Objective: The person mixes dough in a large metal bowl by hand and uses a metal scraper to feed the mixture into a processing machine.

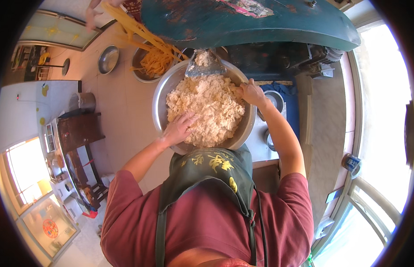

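A large metal bowl (159, 103) sits in front of my apron, filled with crumbly pale dough (209, 109). My left hand (182, 128) lies on the dough at the bowl's left side, fingers spread and partly sunk in the crumbs. At the right rim, my right hand (252, 93) is closed over the edge, its fingertips partly hidden against the dough. A flour-dusted metal chute (206, 70) overlaps the bowl's far rim, with a clump of dough on it.
A big green machine (247, 24) stands beyond the bowl. At far left, another person's blurred hand (92, 13) is by long yellow dough strips (133, 26), which trail into a second bowl (139, 55). An empty-looking basin (108, 59) is on the floor. Metal bowls (274, 99) stand at right.
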Tool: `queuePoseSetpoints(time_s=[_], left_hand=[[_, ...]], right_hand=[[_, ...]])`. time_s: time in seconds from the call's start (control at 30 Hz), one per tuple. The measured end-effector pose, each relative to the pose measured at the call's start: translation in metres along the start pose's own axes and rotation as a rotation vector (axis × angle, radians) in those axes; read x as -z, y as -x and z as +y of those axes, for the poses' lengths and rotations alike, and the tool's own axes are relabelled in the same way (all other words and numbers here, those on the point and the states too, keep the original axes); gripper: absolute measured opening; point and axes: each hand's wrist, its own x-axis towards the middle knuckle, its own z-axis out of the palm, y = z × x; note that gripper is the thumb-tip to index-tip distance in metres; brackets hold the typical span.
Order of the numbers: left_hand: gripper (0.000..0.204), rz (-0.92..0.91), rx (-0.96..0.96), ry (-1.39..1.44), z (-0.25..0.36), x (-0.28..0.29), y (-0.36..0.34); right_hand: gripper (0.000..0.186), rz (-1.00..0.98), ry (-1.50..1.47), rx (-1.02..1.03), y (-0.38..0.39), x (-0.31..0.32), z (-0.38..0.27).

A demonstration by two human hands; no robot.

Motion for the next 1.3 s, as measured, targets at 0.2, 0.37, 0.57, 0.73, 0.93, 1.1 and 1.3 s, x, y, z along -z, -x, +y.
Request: queuePoseSetpoints(time_s=[0.2, 0.37, 0.57, 0.73, 0.93, 1.1, 1.3], left_hand=[[0.091, 0.027, 0.105, -0.184, 0.037, -0.006, 0.016], [0.087, 0.251, 0.260, -0.019, 0.040, -0.031, 0.039], [0.064, 0.550, 0.514, 0.270, 0.003, -0.044, 0.056], [0.060, 0.554, 0.640, 0.461, -0.042, -0.059, 0.017], [0.067, 0.410, 0.653, 0.562, -0.096, -0.041, -0.074], [0.059, 0.048, 0.617, 0.461, -0.084, -0.013, -0.120], [0.047, 0.005, 0.555, 0.291, 0.027, 0.008, -0.104]], right_hand=[[0.036, 0.003, 0.044, -0.012, 0.010, 0.003, -0.007], [0.035, 0.046, -0.017, 0.008, 0.027, -0.010, -0.001], [0.030, 0.172, -0.148, -0.043, 0.088, -0.025, 0.011], [0.027, 0.170, -0.339, -0.189, 0.154, -0.054, 0.014], [0.031, 0.183, -0.432, -0.385, 0.194, -0.075, -0.026], [0.030, 0.246, -0.516, -0.410, 0.200, -0.086, -0.063], [0.032, 0.185, -0.594, -0.412, 0.199, -0.094, -0.057]])
